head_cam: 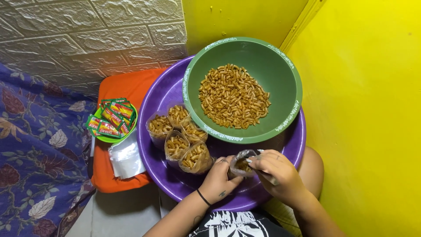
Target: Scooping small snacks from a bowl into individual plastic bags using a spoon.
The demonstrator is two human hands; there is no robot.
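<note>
My left hand and my right hand both grip one small clear plastic bag partly filled with brown macaroni, held over the near side of a large purple basin. A green bowl of loose macaroni rests in the basin's far part. Several filled open bags of macaroni stand inside the basin to the left of my hands. A dark band circles my left wrist.
An orange cushion lies left of the basin, bearing a small green dish of green-and-red sachets and a stack of empty clear bags. A floral cloth covers the far left. Yellow walls stand close on the right.
</note>
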